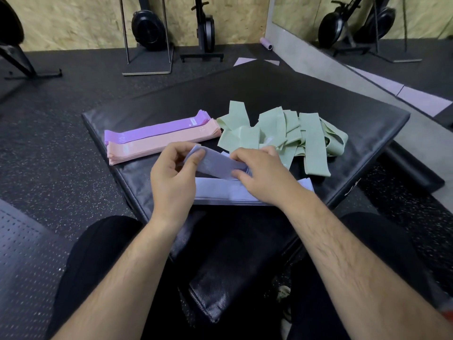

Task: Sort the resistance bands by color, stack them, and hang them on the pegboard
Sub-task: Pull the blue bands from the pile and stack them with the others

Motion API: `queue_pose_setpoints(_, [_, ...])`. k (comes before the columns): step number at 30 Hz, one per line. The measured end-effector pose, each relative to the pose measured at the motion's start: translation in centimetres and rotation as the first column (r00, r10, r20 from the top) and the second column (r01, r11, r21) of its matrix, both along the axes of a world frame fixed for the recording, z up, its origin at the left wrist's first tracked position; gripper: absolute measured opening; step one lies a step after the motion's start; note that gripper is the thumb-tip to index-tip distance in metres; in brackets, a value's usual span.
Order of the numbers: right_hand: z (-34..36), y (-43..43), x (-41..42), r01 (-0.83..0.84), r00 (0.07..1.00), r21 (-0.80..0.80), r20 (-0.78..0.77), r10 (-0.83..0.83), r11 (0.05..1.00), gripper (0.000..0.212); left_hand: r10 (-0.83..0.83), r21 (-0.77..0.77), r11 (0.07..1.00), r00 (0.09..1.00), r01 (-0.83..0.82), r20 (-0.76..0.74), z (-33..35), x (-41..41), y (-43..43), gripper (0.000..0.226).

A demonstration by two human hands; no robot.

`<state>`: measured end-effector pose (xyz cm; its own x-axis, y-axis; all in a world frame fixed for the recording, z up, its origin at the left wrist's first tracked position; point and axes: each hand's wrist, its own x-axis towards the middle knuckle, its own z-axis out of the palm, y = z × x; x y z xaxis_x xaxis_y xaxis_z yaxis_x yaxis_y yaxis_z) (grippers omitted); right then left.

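Matt woven cloth bands (267,133) on a faintly glossy black vinyl pad (318,99); speckled rubber floor (61,148).

Speckled black rubber floor (61,148), chipboard wall (73,20), mirror (421,18) at right, black padded platform (269,89), exercise machines (147,28) behind

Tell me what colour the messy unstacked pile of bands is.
Pale green; the pile shows best in the head view, right of the pink stack.

Bare, hairy forearms (122,278) lead to the left hand (171,179) and right hand (263,177), and plain black cloth legwear (103,253) covers both knees.
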<state>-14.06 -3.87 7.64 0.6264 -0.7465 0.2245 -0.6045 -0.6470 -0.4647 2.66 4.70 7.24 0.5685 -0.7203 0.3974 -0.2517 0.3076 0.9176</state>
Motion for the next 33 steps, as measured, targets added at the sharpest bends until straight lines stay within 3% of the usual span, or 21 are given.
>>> queue_pose_setpoints(7, [0.4, -0.5, 0.2, 0.164, 0.986, -0.394, 0.027, -0.167, 0.904, 0.012, -0.056, -0.138, 0.989, 0.997, 0.049, -0.05, 1.1, -1.5, 0.8, 0.024])
queue_pose_setpoints(10, [0.4, -0.6, 0.4, 0.2, 0.98, -0.418, 0.086, -0.18, 0.886, 0.019, -0.095, -0.167, 0.982, 0.994, 0.085, -0.047, 1.6, -2.3, 0.9, 0.024])
queue_pose_setpoints(14, [0.4, -1.2, -0.2, 0.22, 0.973, -0.328, 0.138, -0.184, 0.919, 0.022, -0.074, -0.167, 0.984, 0.993, 0.058, -0.092, 1.8, -2.3, 0.7, 0.022])
queue_pose_setpoints(20, [-0.2, -3.9, -3.7, 0.313, 0.946, -0.082, 0.109, -0.304, 0.946, 0.014, -0.016, -0.151, 0.988, 0.947, -0.034, -0.32, 2.4, 0.9, 0.1, 0.014])
queue_pose_setpoints(22, [0.3, -4.2, -4.9, 0.313, 0.931, 0.063, 0.18, -0.319, 0.948, 0.013, 0.002, -0.122, 0.991, 0.921, -0.054, -0.389, 2.3, 1.7, 0.0, 0.011])
queue_pose_setpoints(25, [1.1, -3.9, -6.8, 0.292, 0.907, 0.155, 0.268, -0.325, 0.944, 0.007, 0.031, -0.057, 0.996, 0.899, -0.061, -0.436, 1.9, 3.1, -0.2, 0.009])
queue_pose_setpoints(29, [1.6, -3.2, -9.0, 0.292, 0.855, 0.278, 0.354, -0.38, 0.915, 0.015, 0.133, 0.072, 0.991, 0.945, -0.116, -0.3, 1.2, 4.4, 0.0, 0.011])
queue_pose_setpoints(33, [0.9, -2.9, -10.6, 0.284, 0.872, 0.309, 0.312, -0.378, 0.908, 0.017, 0.187, 0.215, 0.962, 0.979, -0.167, -0.077, 0.0, 5.3, 0.6, 0.01])
